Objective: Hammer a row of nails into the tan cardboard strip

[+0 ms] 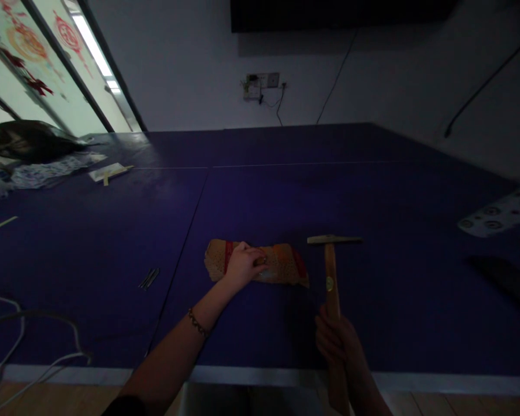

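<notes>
My left hand (243, 267) rests on a flat tan speckled piece (286, 266) with red bands, which lies on the dark blue table. Its thumb and fingers are curled together near the middle of that piece, and whatever is between them is too small to make out. To the right, my right hand (335, 335) is wrapped round the wooden handle of a hammer (331, 271). The hammer stands head up, its narrow metal head just right of the tan piece and apart from it. Several thin metal pins or nails (149, 278) lie on the table left of my left hand.
The blue table (286, 196) has a seam left of the tan piece and a pale front edge. White cable (21, 323) loops at the near left. A dark bag (30, 138) and papers sit far left. A patterned grey strip (494, 216) lies at the right.
</notes>
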